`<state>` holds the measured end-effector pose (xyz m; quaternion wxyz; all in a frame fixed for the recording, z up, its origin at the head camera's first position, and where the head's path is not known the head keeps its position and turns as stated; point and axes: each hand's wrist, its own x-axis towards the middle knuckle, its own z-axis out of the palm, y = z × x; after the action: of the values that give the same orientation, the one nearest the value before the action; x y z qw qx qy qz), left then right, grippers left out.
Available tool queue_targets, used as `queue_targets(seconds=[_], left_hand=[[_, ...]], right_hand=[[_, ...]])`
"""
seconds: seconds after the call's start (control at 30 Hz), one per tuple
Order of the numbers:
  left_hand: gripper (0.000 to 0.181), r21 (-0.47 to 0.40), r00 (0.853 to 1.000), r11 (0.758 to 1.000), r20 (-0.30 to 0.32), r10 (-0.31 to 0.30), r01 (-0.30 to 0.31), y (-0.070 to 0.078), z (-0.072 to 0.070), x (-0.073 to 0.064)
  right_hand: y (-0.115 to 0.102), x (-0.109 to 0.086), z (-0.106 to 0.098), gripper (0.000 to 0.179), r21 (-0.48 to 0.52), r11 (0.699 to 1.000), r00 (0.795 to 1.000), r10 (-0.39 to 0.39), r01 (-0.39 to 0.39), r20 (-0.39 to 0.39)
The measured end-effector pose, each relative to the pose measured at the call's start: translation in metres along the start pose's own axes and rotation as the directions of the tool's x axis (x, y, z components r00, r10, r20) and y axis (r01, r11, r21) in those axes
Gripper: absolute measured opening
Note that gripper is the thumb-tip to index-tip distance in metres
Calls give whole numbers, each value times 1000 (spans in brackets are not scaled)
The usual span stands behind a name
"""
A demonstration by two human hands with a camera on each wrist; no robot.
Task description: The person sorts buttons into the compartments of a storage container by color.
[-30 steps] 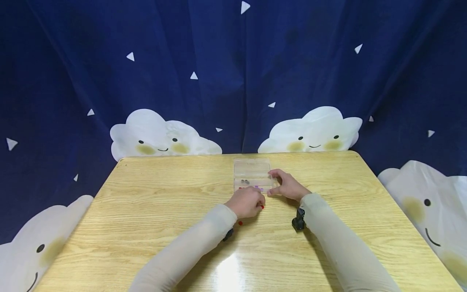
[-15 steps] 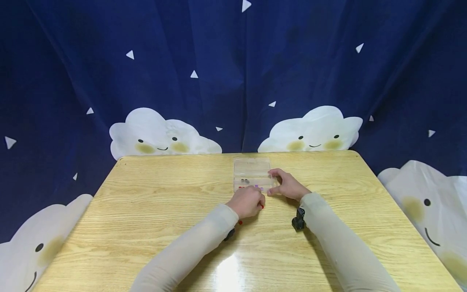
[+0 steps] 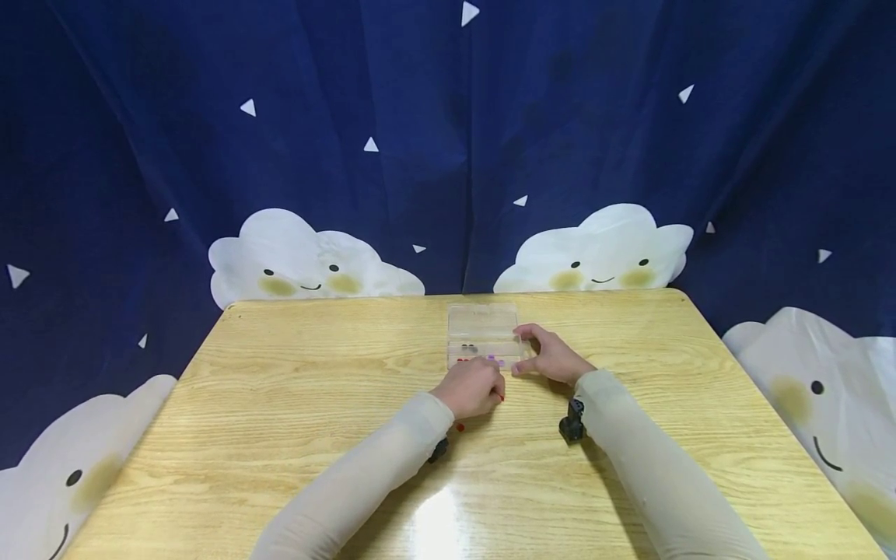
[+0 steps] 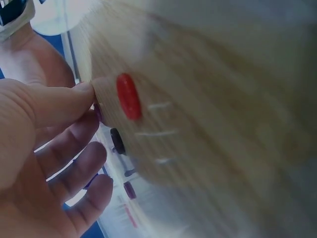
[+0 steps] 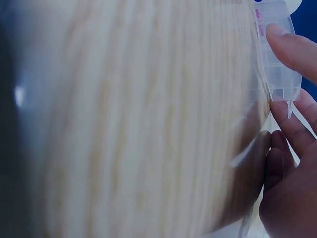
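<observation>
A clear plastic compartment box (image 3: pixel 483 320) stands near the far table edge, its lid tipped back. Inside are dark pieces (image 3: pixel 468 348), red pieces (image 3: pixel 462 361) and purple pieces (image 3: pixel 493 359). My left hand (image 3: pixel 470 387) is just in front of the box, pinching a small red piece (image 3: pixel 501 398) at its fingertips; the left wrist view hides that grip. Another red oval piece (image 4: pixel 129 96) lies on the wood beside the left hand. My right hand (image 3: pixel 553 359) grips the box's right side, with the thumb (image 5: pixel 290 49) and fingers at opposite edges.
The light wooden table (image 3: pixel 315 373) ends just behind the box. Past it hangs a dark blue curtain (image 3: pixel 420 117) with white clouds. A black wrist camera (image 3: pixel 572 424) sits under the right sleeve, another (image 3: pixel 439 449) under the left.
</observation>
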<state>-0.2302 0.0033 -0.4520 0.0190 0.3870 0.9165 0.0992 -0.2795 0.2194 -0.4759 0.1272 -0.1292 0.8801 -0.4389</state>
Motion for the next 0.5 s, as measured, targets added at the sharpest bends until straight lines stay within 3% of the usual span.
queue_targets(seconds=[0.27, 0.5], left_hand=[[9, -39, 1000, 999, 8, 12, -11, -3, -2, -4], [7, -101, 1000, 995, -11, -26, 25, -9, -9, -11]], right_hand=[[0, 2, 0, 77, -3, 1000, 1000, 23, -23, 5], [0, 2, 0, 77, -4, 999, 999, 32, -32, 2]])
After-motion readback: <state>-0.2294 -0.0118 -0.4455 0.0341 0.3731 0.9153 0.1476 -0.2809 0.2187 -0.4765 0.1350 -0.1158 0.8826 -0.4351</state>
